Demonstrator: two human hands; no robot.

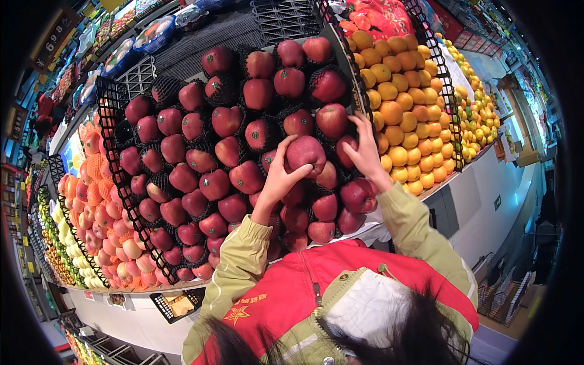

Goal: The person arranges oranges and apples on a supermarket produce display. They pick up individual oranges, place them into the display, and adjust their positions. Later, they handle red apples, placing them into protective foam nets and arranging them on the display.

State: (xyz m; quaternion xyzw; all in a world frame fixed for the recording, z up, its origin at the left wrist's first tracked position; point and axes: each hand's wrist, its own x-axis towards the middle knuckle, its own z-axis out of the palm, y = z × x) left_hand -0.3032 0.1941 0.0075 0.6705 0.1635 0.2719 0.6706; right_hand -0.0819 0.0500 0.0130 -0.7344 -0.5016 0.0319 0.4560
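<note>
My left hand (279, 175) holds a red apple (306, 153) above the slanted apple display, with its thumb on the near side and its fingers along the left. To the right, my right hand (367, 148) is spread beside the display's right edge. Its thumb lies against another red apple (343, 149), and its fingertips are near an apple (331, 121) higher up. Rows of dark red apples (215, 185) surround both hands, many in black foam nets and some bearing small stickers.
A black mesh divider (358, 75) separates the apples from stacked oranges (404, 121) on the right. Another mesh divider (127, 200) stands left, beside paler apples (102, 228), some in orange foam nets. Blue baskets (156, 34) sit at the back. A black crate (175, 305) is below the ledge.
</note>
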